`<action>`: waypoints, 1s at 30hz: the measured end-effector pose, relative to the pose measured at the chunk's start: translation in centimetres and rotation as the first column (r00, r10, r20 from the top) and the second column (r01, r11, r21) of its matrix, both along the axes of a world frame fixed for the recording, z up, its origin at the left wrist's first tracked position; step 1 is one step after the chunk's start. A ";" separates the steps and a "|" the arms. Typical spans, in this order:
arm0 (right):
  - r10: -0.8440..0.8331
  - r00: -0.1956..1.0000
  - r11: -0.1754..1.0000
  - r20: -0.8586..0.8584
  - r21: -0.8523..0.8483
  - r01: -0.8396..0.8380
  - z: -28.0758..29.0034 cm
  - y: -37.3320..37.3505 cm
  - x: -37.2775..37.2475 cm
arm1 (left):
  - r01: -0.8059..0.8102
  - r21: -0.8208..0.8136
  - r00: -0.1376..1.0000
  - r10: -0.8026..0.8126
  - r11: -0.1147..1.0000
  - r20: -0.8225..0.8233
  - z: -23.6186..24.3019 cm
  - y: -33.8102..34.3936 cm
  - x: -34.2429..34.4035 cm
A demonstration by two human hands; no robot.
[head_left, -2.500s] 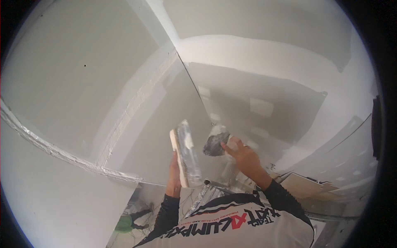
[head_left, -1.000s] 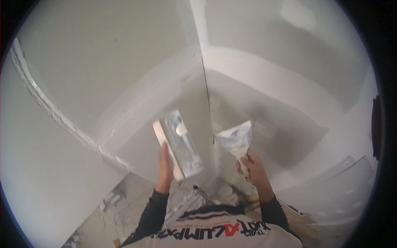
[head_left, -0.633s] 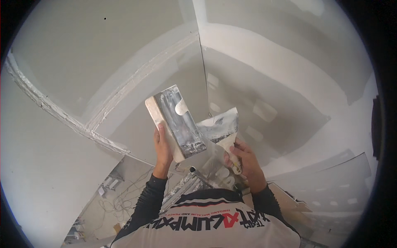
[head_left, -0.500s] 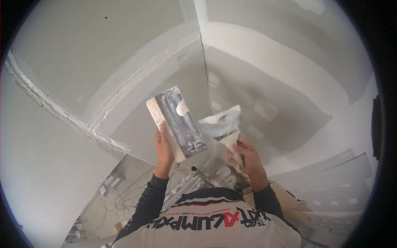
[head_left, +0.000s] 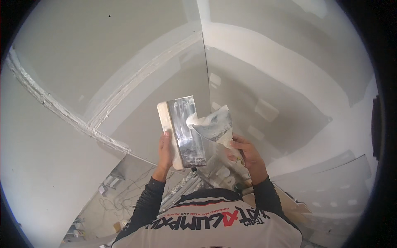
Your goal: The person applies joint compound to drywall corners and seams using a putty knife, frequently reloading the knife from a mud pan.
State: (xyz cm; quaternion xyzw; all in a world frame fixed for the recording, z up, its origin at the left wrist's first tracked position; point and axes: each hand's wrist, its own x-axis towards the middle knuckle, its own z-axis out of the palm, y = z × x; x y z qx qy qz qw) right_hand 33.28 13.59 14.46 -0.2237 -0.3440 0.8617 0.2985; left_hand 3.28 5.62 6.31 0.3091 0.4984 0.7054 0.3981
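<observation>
My left hand (head_left: 165, 151) is closed round the pale backing handle of a wide taping knife (head_left: 186, 140), whose long steel blade is smeared with white compound. Closed on a putty knife (head_left: 219, 126), my right hand (head_left: 250, 156) holds its coated triangular blade toward the left. The putty knife's left corner is at the right edge of the wide blade. A lump of white joint compound (head_left: 192, 120) sits where the two blades meet, so whether the steel touches there I cannot tell.
Plasterboard walls meet at a corner (head_left: 206, 62) ahead. White compound bands (head_left: 111, 105) run over the boards on the left. Below me are a metal ladder-like frame (head_left: 180, 187), round pale containers (head_left: 223, 172) and tangled cables (head_left: 118, 203) on the floor.
The wide taping knife has turned more upright and shifted right and slightly down. The putty knife has moved left, bringing its blade from apart to the compound at the wide blade's edge.
</observation>
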 end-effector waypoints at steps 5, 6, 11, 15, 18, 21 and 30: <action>0.141 0.984 0.990 -0.106 0.002 -0.141 0.4 3.7 1.0 | 0.214 -0.049 0.976 -0.213 0.976 0.039 0.8 0.7 -3.9; 0.139 0.985 0.990 -0.103 0.037 -0.136 1.3 4.3 0.7 | 0.235 -0.038 0.961 -0.226 0.971 0.156 1.6 0.1 -3.8; -0.327 0.944 0.664 0.055 0.723 0.188 11.2 10.0 -7.1 | 0.228 0.027 0.884 -0.219 0.973 0.413 3.3 -4.1 -5.2; -0.596 0.602 -0.598 -0.532 0.794 0.109 25.4 17.8 -15.3 | 0.260 0.038 0.833 -0.244 0.965 0.497 2.6 -7.5 -4.6; -0.503 0.485 -0.781 -0.715 0.617 0.099 35.0 25.7 -21.9 | 0.213 0.010 0.849 -0.190 0.977 0.493 0.0 -9.3 -4.6; -0.497 0.414 -0.815 -0.762 0.575 0.079 41.3 32.0 -26.7 | 0.141 -0.061 0.842 -0.087 0.988 0.533 -1.8 -9.9 -4.5; -0.488 0.365 -0.840 -0.792 0.541 0.050 47.2 38.6 -31.8 | 0.032 -0.092 0.749 0.037 0.995 0.662 -3.0 -10.9 -4.8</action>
